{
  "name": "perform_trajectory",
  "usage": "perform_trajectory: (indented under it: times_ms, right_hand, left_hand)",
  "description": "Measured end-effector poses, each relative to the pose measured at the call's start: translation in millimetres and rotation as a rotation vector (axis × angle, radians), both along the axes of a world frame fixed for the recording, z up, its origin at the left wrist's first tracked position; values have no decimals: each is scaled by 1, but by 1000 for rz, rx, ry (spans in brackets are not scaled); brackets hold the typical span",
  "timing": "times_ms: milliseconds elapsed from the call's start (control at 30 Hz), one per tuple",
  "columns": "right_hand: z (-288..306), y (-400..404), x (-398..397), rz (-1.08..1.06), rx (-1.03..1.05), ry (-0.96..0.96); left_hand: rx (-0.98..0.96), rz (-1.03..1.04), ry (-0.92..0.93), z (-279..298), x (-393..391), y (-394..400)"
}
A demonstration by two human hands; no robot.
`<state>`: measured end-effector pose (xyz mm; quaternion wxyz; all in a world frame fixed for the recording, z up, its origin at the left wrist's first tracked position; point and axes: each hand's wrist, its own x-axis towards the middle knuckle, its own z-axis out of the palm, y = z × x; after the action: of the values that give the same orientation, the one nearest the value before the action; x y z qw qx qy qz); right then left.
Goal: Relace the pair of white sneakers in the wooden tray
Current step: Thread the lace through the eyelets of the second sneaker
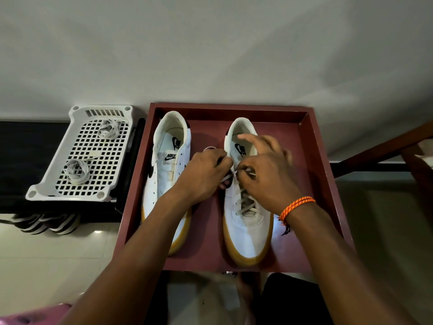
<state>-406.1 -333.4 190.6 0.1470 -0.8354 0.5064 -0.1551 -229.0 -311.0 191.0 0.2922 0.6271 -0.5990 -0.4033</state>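
Lacing under way on the right sneaker (246,221), lower centre-right of the frame, in the wooden tray (321,165).
Left hand (206,174) and right hand (267,170) each pinch the lace (244,202) near the top eyelets; next likely threading or tying off, then the unlaced left sneaker (164,174).

— What's on the dark shelf (28,160)?

— A white plastic basket (79,156) with a grid floor. Inside the basket lie two loose coils of pale lace, one coil (109,128) near the basket's far end, the other coil (76,172) nearer its front.

— And below the basket?

— Striped shoes (46,222), dark with pale bands, sit on the pale tiled floor (58,259) under the shelf. A grey wall (210,48) rises behind the basket.
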Motion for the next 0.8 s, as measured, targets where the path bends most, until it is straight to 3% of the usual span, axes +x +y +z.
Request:
perform_trajectory:
  times_ms: [200,467,700,800]
  right_hand:
    - [16,-9,-13,-161,-27,-147]
    - [4,4,7,9,-33,45]
    - [19,-7,-12,-140,-73,-82]
    - [16,-4,-7,-97,-66,-53]
  left_hand:
    - [36,-11,0,1,-1,0]
    - [30,-3,-8,1,1,0]
    - [32,-13,-17,3,-1,1]
    - [23,-3,-31,4,-1,2]
